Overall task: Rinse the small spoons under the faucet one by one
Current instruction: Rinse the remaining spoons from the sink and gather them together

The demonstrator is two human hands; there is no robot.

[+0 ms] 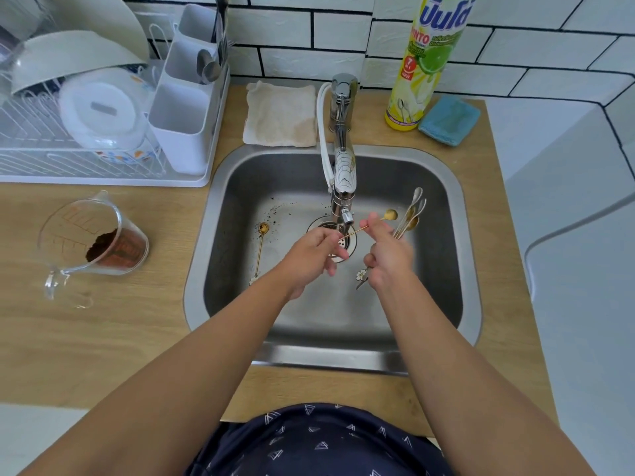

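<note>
Over the steel sink, just below the faucet, my left hand pinches the handle end of a thin gold spoon. Its bowl points right. My right hand touches that spoon's stem with its fingertips and grips a bunch of several small spoons, their bowls fanned out up and right and a flower-ended handle showing below the hand. One more gold spoon lies on the sink floor at the left, near dark specks. I cannot tell whether water runs.
A dish rack with bowls and a white cutlery holder stands at the back left. A glass measuring jug with brown powder lies on the wooden counter. A cloth, a yellow dish-soap bottle and a blue sponge sit behind the sink.
</note>
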